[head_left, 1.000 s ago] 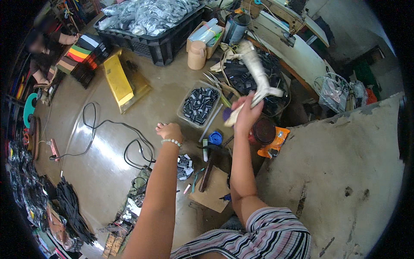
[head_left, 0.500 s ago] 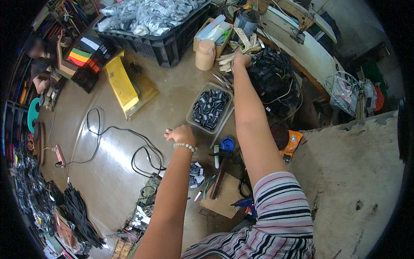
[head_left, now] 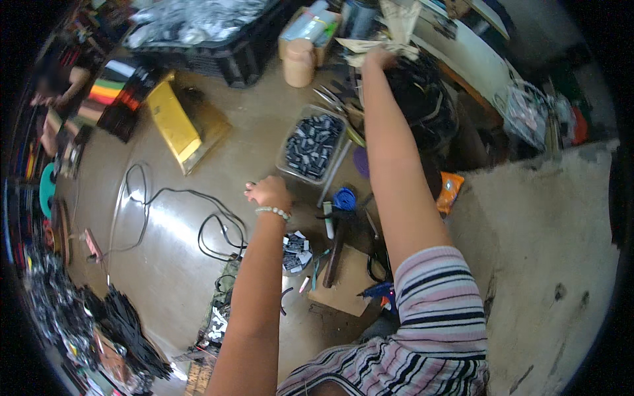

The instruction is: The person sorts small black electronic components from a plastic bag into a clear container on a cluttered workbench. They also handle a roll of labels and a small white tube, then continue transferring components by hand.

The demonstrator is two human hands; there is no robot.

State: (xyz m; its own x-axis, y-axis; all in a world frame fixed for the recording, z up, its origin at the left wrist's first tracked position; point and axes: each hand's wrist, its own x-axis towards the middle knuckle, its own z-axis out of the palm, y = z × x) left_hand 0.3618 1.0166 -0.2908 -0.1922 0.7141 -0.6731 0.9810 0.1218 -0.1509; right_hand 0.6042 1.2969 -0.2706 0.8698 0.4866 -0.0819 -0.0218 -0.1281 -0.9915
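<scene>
My right hand (head_left: 380,59) is stretched far forward, closed on a bunch of flat beige strips (head_left: 400,23) that fan out above and to the left of it. Below the strips lies a heap of black material (head_left: 422,92), partly hidden by my forearm. My left hand (head_left: 269,193), with a beaded bracelet at the wrist, is held over the table, fingers apart and holding nothing. Nearest to it is a clear plastic tub (head_left: 282,160) full of small black pieces (head_left: 314,145). Scissors (head_left: 330,99) lie beside the tub.
A black crate (head_left: 244,63) of plastic-wrapped items, a tan jar (head_left: 299,63) and a yellow packet (head_left: 173,122) stand at the back. Black cable (head_left: 178,191) loops across the table. Blue tape (head_left: 344,198), cardboard (head_left: 343,290) and a glue gun (head_left: 380,295) lie near me. Another person (head_left: 59,92) sits far left.
My right hand has lifted the beige strips, which now splay upward over the black heap. The left hand stays over about the same spot. The whole view has shifted slightly.
</scene>
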